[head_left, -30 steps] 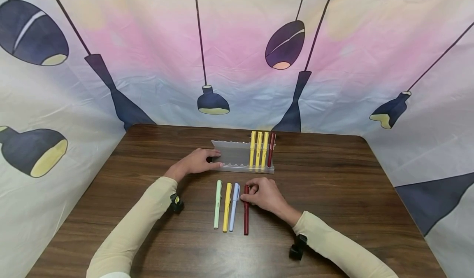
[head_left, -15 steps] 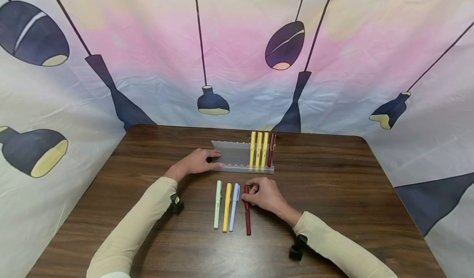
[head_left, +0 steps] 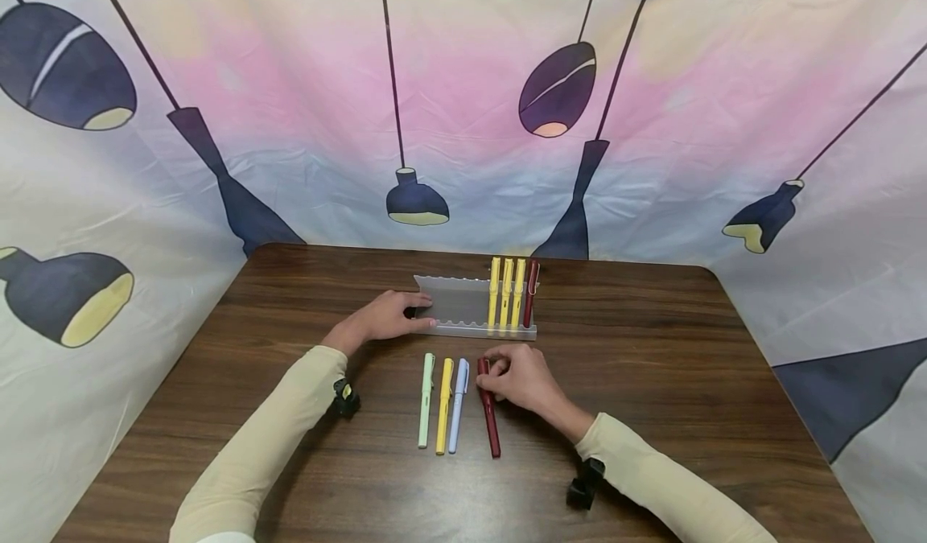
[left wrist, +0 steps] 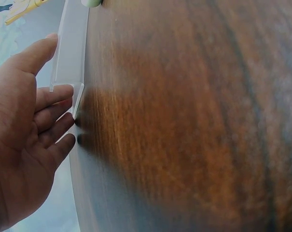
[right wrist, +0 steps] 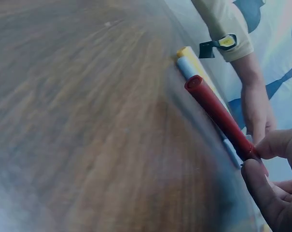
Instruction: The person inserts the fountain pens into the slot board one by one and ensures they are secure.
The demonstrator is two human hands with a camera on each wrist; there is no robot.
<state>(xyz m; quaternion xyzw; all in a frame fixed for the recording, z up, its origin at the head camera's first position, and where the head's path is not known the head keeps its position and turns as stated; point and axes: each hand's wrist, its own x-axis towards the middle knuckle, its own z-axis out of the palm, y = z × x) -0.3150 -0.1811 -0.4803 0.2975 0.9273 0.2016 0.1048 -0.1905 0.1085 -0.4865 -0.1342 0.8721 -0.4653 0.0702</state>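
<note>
My right hand pinches a dark red pen near its capped end, between thumb and fingers. In the right wrist view the red pen slants, its barrel end toward the camera. My left hand holds the left end of a clear pen rack, thumb at the front rail. The left wrist view shows the fingers bent around the end of the rack. In the rack's right part stand several yellow pens and a dark red pen.
Left of the held pen lie a light blue pen, a yellow pen and a light green pen, side by side on the wooden table. A patterned cloth hangs behind the table.
The dark red pen in my right hand has shifted slightly right and turned, its lower end swinging to the right. My left hand and the rack stay put.
</note>
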